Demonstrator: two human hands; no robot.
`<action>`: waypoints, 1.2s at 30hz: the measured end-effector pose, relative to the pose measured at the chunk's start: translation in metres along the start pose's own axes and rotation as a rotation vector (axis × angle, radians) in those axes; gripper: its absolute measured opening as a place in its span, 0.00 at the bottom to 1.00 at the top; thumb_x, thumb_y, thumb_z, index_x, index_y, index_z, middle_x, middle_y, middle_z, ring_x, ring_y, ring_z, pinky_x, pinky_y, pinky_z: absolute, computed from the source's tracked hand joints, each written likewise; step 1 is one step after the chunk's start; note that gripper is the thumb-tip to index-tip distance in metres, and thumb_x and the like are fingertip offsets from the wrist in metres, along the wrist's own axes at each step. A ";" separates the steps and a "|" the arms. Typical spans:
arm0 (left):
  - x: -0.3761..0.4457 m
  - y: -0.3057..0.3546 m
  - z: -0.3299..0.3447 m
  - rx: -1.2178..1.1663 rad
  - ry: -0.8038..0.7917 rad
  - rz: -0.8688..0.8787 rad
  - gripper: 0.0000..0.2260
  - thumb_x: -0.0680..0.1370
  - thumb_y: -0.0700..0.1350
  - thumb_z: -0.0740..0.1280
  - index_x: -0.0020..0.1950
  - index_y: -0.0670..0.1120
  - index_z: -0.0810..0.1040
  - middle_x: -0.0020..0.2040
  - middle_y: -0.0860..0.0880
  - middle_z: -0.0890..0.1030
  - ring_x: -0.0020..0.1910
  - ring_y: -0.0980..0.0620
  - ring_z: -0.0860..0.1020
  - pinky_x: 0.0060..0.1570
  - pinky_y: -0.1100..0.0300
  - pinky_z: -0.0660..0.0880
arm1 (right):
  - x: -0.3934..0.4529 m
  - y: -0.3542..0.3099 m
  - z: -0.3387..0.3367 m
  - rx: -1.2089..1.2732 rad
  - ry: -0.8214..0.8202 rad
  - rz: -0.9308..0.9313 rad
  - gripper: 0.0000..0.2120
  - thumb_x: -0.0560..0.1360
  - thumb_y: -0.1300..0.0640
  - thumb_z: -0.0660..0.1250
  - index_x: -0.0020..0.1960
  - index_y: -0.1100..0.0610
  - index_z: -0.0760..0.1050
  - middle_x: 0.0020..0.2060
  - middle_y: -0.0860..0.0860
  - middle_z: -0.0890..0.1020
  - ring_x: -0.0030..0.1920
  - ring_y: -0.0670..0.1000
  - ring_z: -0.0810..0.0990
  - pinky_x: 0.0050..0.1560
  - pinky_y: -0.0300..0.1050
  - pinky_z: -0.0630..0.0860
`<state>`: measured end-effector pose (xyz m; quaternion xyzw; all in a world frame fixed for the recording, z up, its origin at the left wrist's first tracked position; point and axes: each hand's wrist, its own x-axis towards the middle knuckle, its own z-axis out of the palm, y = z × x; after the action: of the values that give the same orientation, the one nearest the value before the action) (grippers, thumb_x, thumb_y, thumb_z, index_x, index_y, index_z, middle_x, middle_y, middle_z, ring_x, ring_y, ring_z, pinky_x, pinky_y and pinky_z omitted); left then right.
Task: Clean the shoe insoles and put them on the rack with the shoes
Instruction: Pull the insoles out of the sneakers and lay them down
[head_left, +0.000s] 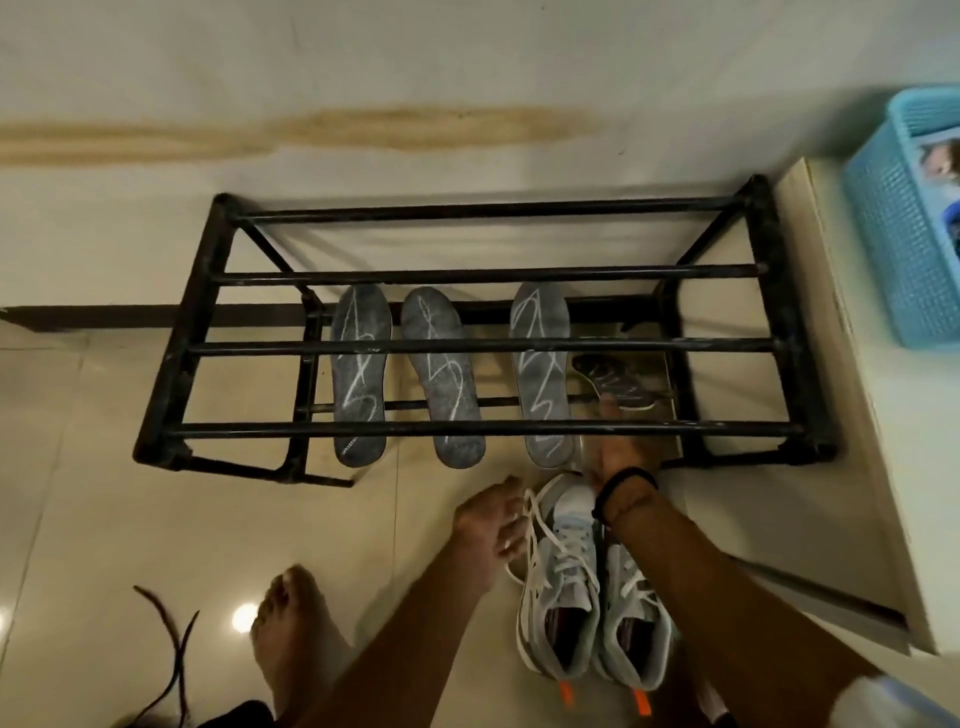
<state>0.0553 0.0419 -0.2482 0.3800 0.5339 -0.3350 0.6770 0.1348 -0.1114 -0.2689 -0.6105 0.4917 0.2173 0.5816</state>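
Observation:
Three grey insoles with white scribbles (361, 374) (441, 379) (540, 374) lie side by side on the lower shelf of the black metal shoe rack (467, 428). A fourth, darker insole (615, 379) sits tilted at the right end of that shelf. My right hand (615, 452), blurred by motion, reaches under the top bars and grips this insole's near end. A pair of grey sneakers with white laces (566, 592) (636, 618) stands on the floor in front of the rack. My left hand (488, 525) hovers beside the left sneaker's laces, fingers relaxed.
A white cabinet (883, 415) stands right of the rack with a blue plastic basket (898, 244) on top. My bare foot (291, 629) is on the tiled floor at the lower left, next to a thin dark cord (176, 649). The wall is behind the rack.

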 end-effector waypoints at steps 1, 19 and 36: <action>0.002 -0.004 0.009 0.028 -0.056 0.004 0.08 0.78 0.49 0.72 0.48 0.46 0.79 0.42 0.49 0.79 0.35 0.51 0.76 0.45 0.54 0.74 | 0.001 -0.010 -0.003 0.050 -0.016 -0.013 0.23 0.82 0.43 0.58 0.71 0.56 0.68 0.60 0.56 0.73 0.40 0.47 0.73 0.52 0.52 0.75; -0.091 -0.080 0.009 0.069 -0.026 0.350 0.06 0.75 0.42 0.76 0.44 0.45 0.80 0.37 0.46 0.82 0.31 0.52 0.79 0.31 0.60 0.73 | -0.127 0.068 -0.073 0.467 -0.037 0.043 0.04 0.78 0.61 0.64 0.49 0.59 0.77 0.45 0.58 0.81 0.39 0.54 0.79 0.35 0.46 0.78; -0.097 -0.160 -0.168 0.053 0.302 0.213 0.06 0.76 0.42 0.75 0.46 0.47 0.79 0.42 0.45 0.83 0.39 0.48 0.79 0.43 0.55 0.74 | -0.183 0.241 -0.027 0.268 -0.175 0.371 0.10 0.80 0.67 0.64 0.61 0.62 0.75 0.41 0.57 0.80 0.40 0.54 0.77 0.37 0.49 0.74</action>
<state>-0.1809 0.1151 -0.2021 0.4981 0.5774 -0.2144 0.6104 -0.1566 -0.0346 -0.2295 -0.4061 0.5675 0.3053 0.6479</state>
